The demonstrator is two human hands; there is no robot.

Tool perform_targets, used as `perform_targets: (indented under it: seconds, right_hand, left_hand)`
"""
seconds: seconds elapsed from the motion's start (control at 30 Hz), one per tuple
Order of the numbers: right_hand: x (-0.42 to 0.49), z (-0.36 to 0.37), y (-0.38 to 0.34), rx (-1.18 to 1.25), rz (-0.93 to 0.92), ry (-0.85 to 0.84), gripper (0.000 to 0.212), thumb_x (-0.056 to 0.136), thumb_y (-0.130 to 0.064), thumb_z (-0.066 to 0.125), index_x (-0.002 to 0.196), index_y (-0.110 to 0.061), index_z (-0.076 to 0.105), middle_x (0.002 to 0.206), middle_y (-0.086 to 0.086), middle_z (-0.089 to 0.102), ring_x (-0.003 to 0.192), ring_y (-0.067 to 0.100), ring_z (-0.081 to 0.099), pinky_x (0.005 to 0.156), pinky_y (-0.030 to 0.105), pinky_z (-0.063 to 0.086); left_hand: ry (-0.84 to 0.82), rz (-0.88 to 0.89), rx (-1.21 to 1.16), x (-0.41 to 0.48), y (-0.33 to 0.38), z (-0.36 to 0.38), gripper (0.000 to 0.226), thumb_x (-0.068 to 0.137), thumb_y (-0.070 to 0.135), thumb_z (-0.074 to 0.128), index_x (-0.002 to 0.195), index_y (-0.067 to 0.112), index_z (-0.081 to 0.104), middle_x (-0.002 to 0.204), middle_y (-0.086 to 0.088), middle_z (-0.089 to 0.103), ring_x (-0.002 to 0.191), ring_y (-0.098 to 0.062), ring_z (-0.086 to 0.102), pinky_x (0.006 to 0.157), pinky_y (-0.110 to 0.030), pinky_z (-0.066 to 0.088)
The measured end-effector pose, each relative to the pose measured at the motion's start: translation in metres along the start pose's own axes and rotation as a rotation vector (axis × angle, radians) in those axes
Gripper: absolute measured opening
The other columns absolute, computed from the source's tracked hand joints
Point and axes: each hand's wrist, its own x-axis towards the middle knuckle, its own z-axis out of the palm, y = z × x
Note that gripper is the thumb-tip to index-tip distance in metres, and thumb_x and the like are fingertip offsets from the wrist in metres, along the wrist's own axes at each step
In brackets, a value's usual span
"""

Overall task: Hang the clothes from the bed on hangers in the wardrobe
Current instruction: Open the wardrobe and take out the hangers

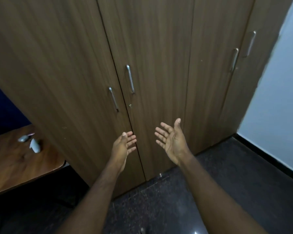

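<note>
Left grip (123, 146), right grip (172, 142) before wardrobe (159, 48)

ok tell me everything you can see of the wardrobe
The wardrobe is brown, wood-grain laminate by the look, with every visible door shut. Slim upright metal handles sit in pairs: two by the centre seam, two further right. A small keyhole sits beside that seam. It stands on the dark speckled floor, with a pale wall to its right.
</note>
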Motion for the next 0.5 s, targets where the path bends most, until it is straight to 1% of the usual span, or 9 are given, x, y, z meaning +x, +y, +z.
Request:
perform_targets:
  seconds: [0.07, 0.2, 0.27, 0.33, 0.37, 0.43, 0.5]
  right_hand:
    - [0.034, 0.022, -0.027, -0.087, -0.038, -0.041, 0.1, 0.077, -0.081, 0.021, 0.152, -0.016, 0.031, 0.153, 0.014, 0.039, 0.14, 0.025, 0.039, 0.117, 0.045, 0.027]
    - [0.104, 0.062, -0.073, -0.271, -0.145, -0.065, 0.088, 0.091, -0.074, 0.013, 0.152, -0.012, 0.03, 0.153, 0.016, 0.038, 0.14, 0.027, 0.038, 0.117, 0.046, 0.027]
    - [0.136, 0.083, -0.088, -0.349, -0.165, -0.066, 0.09, 0.09, -0.075, 0.014, 0.152, -0.011, 0.03, 0.152, 0.016, 0.038, 0.141, 0.027, 0.037, 0.118, 0.046, 0.026]
    - [0.165, 0.103, -0.098, -0.429, -0.19, -0.047, 0.098, 0.084, -0.079, 0.019, 0.151, -0.009, 0.031, 0.153, 0.016, 0.038, 0.141, 0.027, 0.037, 0.118, 0.045, 0.025]
    - [0.177, 0.111, -0.101, -0.459, -0.212, -0.025, 0.099, 0.083, -0.079, 0.02, 0.151, -0.009, 0.031, 0.154, 0.014, 0.037, 0.141, 0.025, 0.037, 0.118, 0.044, 0.025]
    - [0.201, 0.125, -0.102, -0.492, -0.257, 0.014, 0.089, 0.091, -0.071, 0.02, 0.152, -0.008, 0.03, 0.156, 0.011, 0.035, 0.142, 0.023, 0.036, 0.115, 0.038, 0.025]
    - [0.216, 0.132, -0.098, -0.478, -0.255, 0.026, 0.079, 0.098, -0.063, 0.018, 0.15, -0.006, 0.032, 0.153, 0.007, 0.038, 0.138, 0.019, 0.04, 0.108, 0.029, 0.032]
  left_hand:
    - [0.019, 0.014, -0.096, 0.032, 0.017, -0.006, 0.04, 0.105, 0.037, 0.03, 0.123, 0.011, 0.055, 0.126, -0.015, 0.059, 0.114, -0.026, 0.058, 0.092, -0.041, 0.047]
    - [0.017, 0.047, -0.254, 0.091, 0.045, -0.007, 0.047, 0.104, 0.043, 0.028, 0.128, 0.01, 0.051, 0.13, -0.015, 0.055, 0.12, -0.025, 0.054, 0.094, -0.043, 0.044]
    - [-0.003, 0.047, -0.271, 0.115, 0.054, -0.005, 0.048, 0.103, 0.044, 0.028, 0.129, 0.01, 0.052, 0.132, -0.015, 0.055, 0.121, -0.024, 0.053, 0.095, -0.043, 0.044]
    - [-0.016, 0.078, -0.264, 0.139, 0.06, -0.006, 0.046, 0.104, 0.041, 0.029, 0.129, 0.01, 0.052, 0.134, -0.016, 0.054, 0.121, -0.024, 0.054, 0.096, -0.044, 0.044]
    - [-0.018, 0.1, -0.257, 0.148, 0.063, -0.006, 0.043, 0.104, 0.038, 0.029, 0.128, 0.01, 0.053, 0.135, -0.017, 0.054, 0.123, -0.024, 0.053, 0.098, -0.044, 0.044]
    - [-0.021, 0.142, -0.238, 0.17, 0.073, -0.008, 0.04, 0.105, 0.031, 0.029, 0.129, 0.009, 0.052, 0.135, -0.016, 0.055, 0.127, -0.025, 0.051, 0.101, -0.044, 0.042]
    - [-0.019, 0.165, -0.238, 0.185, 0.078, -0.009, 0.04, 0.106, 0.027, 0.03, 0.132, 0.007, 0.051, 0.135, -0.014, 0.055, 0.129, -0.024, 0.05, 0.102, -0.042, 0.042]
